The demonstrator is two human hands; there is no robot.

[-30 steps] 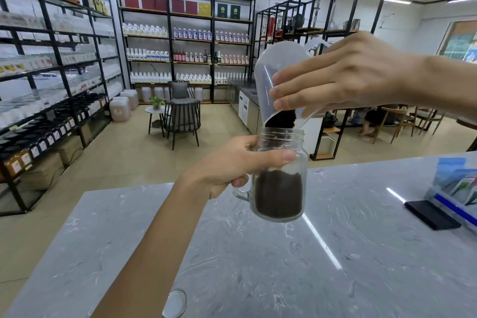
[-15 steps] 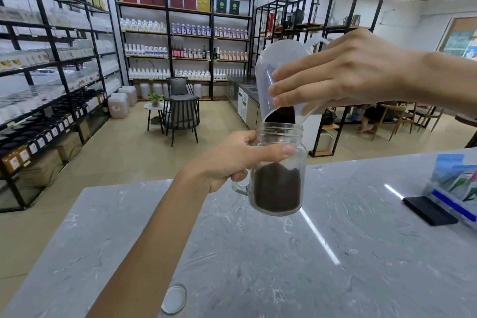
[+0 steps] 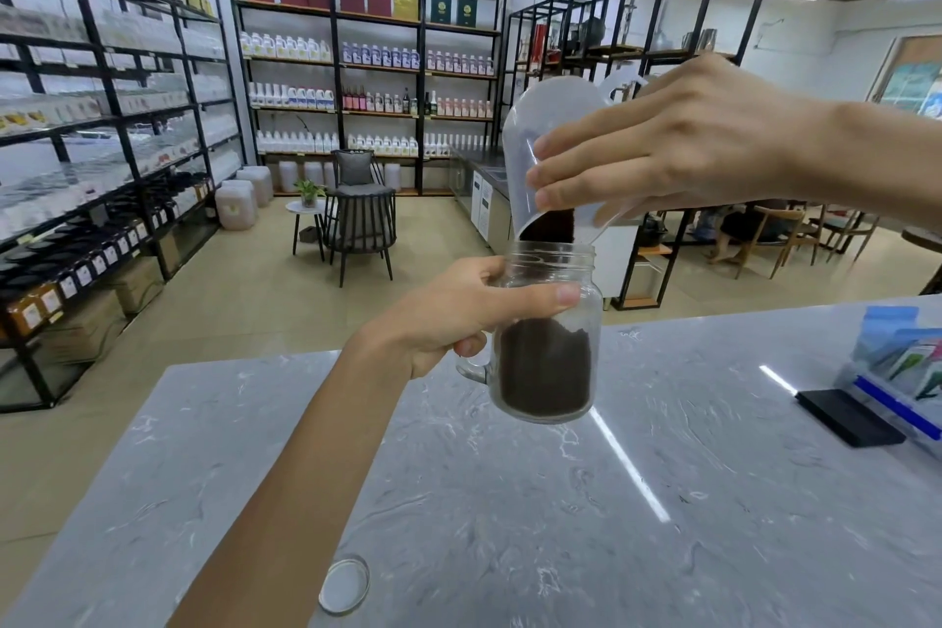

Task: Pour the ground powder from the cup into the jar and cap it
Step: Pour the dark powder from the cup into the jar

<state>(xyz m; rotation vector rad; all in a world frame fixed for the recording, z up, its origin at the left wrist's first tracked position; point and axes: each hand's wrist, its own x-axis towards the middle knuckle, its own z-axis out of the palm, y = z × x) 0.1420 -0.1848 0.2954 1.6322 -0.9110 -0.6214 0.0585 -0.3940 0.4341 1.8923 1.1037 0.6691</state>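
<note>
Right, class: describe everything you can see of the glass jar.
The glass jar is clear, with a threaded open mouth and a side handle. The left hand holds it upright above the marble counter. Dark powder fills over half of it. The tilted cup pours in from above. No lid on.

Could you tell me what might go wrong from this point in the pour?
The jar is held in the air by the left hand, so a wobble could send powder past its narrow mouth. The cup in the right hand is steeply tipped; the remainder may drop in a clump. The lid lies near the counter's edge.
</note>
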